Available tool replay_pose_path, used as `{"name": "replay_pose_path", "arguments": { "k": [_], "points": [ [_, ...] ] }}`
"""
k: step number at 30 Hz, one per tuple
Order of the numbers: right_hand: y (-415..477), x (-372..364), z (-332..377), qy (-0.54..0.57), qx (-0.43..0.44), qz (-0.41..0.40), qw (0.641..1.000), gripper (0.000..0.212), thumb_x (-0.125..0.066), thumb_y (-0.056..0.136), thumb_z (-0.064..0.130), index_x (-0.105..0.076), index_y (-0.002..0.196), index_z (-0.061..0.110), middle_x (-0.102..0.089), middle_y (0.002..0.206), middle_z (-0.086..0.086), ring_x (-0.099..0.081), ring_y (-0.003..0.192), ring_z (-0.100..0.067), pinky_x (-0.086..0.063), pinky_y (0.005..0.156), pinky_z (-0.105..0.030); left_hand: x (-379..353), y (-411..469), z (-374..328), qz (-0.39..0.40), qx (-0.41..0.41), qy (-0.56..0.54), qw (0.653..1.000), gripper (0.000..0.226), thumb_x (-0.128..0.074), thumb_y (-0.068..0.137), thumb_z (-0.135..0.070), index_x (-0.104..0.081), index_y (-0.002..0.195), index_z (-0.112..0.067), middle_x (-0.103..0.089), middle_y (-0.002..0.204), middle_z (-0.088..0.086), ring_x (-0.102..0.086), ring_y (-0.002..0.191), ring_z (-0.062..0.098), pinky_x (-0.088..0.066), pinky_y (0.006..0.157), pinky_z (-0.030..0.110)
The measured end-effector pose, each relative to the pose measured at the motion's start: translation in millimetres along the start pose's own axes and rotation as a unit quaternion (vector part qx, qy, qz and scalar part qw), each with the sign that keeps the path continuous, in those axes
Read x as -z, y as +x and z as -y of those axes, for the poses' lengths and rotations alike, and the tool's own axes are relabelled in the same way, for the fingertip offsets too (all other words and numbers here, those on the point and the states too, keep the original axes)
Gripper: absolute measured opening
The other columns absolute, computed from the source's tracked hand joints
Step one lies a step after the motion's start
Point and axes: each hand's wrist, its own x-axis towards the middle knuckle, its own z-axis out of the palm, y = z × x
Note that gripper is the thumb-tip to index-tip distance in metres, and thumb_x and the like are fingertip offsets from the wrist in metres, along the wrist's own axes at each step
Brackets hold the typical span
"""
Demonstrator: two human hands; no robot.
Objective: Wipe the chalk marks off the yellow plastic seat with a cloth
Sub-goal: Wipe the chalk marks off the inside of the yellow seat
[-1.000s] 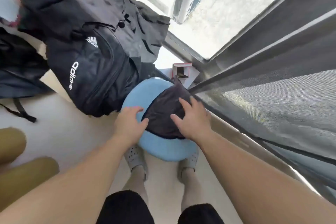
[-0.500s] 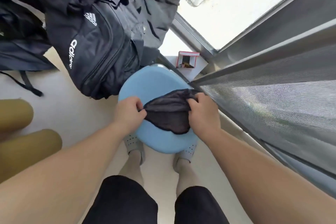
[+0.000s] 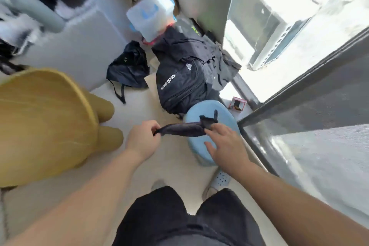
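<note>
A pale floor (image 3: 139, 106) runs along a narrow space beside a mesh window screen (image 3: 309, 110). On my feed, the left hand (image 3: 142, 140) pinches one end of the dark cloth (image 3: 183, 129) with curled fingers and thumb. The cloth stretches across to the right hand (image 3: 225, 142). That hand's fingers are straight and spread, with the thumb held apart, and the cloth's other end lies at its fingertips without a closed hold.

Below the cloth and the right hand stands a round blue stool (image 3: 194, 146). The yellow plastic seat (image 3: 40, 122) sits to the left, well apart from the cloth, and is too blurred for me to make out any marks. A black backpack (image 3: 179, 86) stands just behind the stool. A small black bag (image 3: 127, 68) lies further left, and a clear plastic box (image 3: 149, 14) sits beyond them. A small red box (image 3: 237, 103) lies between the stool and the window frame.
</note>
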Motion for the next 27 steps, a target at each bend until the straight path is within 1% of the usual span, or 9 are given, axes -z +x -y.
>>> {"name": "replay_pose_path", "arguments": {
  "k": [2,4,6,10,12,14,18,21,27],
  "points": [
    [4,10,37,0.057,0.003,-0.035,0.998,0.019,-0.087,0.077,0.014,-0.08,0.094,0.014,-0.07,0.096,-0.002,-0.068,0.088,-0.029,-0.059,0.078,-0.041,31,-24,19,-0.028,0.002,-0.059,0.998,0.01,-0.066,0.086,-0.013,-0.065,0.078,-0.019,-0.066,0.073,-0.001,-0.061,0.074,0.024,-0.047,0.063,0.034],
    [11,16,76,0.101,-0.022,-0.059,0.993,0.011,-0.083,0.079,0.009,-0.079,0.087,0.016,-0.068,0.087,0.0,-0.066,0.079,-0.026,-0.058,0.073,-0.039,56,-46,49,-0.062,0.005,-0.097,0.993,0.009,-0.066,0.086,-0.009,-0.067,0.079,-0.015,-0.066,0.072,-0.001,-0.059,0.071,0.019,-0.044,0.061,0.029],
    [16,9,118,0.124,-0.026,-0.056,0.99,0.016,-0.077,0.084,0.008,-0.076,0.095,0.018,-0.069,0.093,0.002,-0.064,0.085,-0.024,-0.053,0.077,-0.038,74,-68,89,-0.092,0.02,-0.122,0.988,0.012,-0.067,0.085,-0.008,-0.066,0.078,-0.017,-0.065,0.072,-0.004,-0.059,0.071,0.016,-0.043,0.06,0.025],
    [24,-33,212,0.099,0.037,0.01,0.994,0.047,-0.069,0.088,0.008,-0.061,0.135,0.015,-0.065,0.112,-0.002,-0.058,0.106,-0.024,-0.046,0.098,-0.036,96,-113,186,-0.161,0.079,-0.228,0.957,0.013,-0.073,0.083,-0.009,-0.067,0.076,-0.017,-0.066,0.071,-0.001,-0.06,0.07,0.02,-0.05,0.065,0.032],
    [27,-65,264,0.037,0.066,0.07,0.995,0.04,-0.065,0.091,0.01,-0.064,0.131,0.012,-0.06,0.105,-0.004,-0.055,0.107,-0.028,-0.045,0.099,-0.04,107,-140,242,-0.188,0.11,-0.309,0.926,0.017,-0.073,0.085,-0.005,-0.066,0.075,-0.018,-0.063,0.069,-0.002,-0.055,0.064,0.013,-0.046,0.06,0.02],
    [25,-97,320,-0.004,0.086,0.109,0.99,0.021,-0.064,0.092,0.014,-0.071,0.112,0.015,-0.054,0.096,0.0,-0.054,0.104,-0.029,-0.046,0.093,-0.039,121,-167,305,-0.196,0.129,-0.354,0.905,0.018,-0.072,0.086,-0.005,-0.066,0.076,-0.019,-0.063,0.07,0.0,-0.055,0.065,0.014,-0.045,0.059,0.02],
    [16,-153,428,0.015,0.11,0.124,0.986,0.007,-0.07,0.09,0.016,-0.066,0.097,0.017,-0.044,0.101,0.005,-0.048,0.107,-0.027,-0.037,0.085,-0.032,157,-222,421,-0.212,0.175,-0.344,0.898,0.01,-0.074,0.084,-0.011,-0.07,0.077,-0.017,-0.068,0.073,0.006,-0.058,0.066,0.019,-0.045,0.061,0.03],
    [15,-181,502,0.03,0.124,0.18,0.975,0.015,-0.069,0.093,0.023,-0.054,0.094,0.024,-0.054,0.109,0.003,-0.052,0.107,-0.025,-0.04,0.084,-0.035,181,-253,489,-0.231,0.216,-0.314,0.895,0.007,-0.076,0.082,-0.017,-0.07,0.077,-0.019,-0.07,0.072,0.003,-0.064,0.07,0.023,-0.048,0.061,0.029],
    [54,-235,619,0.071,0.126,0.245,0.959,0.021,-0.068,0.094,0.022,-0.049,0.086,0.025,-0.062,0.085,0.004,-0.057,0.083,-0.023,-0.041,0.066,-0.032,220,-263,592,-0.249,0.275,-0.298,0.879,0.008,-0.074,0.083,-0.014,-0.07,0.076,-0.015,-0.067,0.07,-0.003,-0.063,0.071,0.02,-0.049,0.064,0.027]
  ]
}}
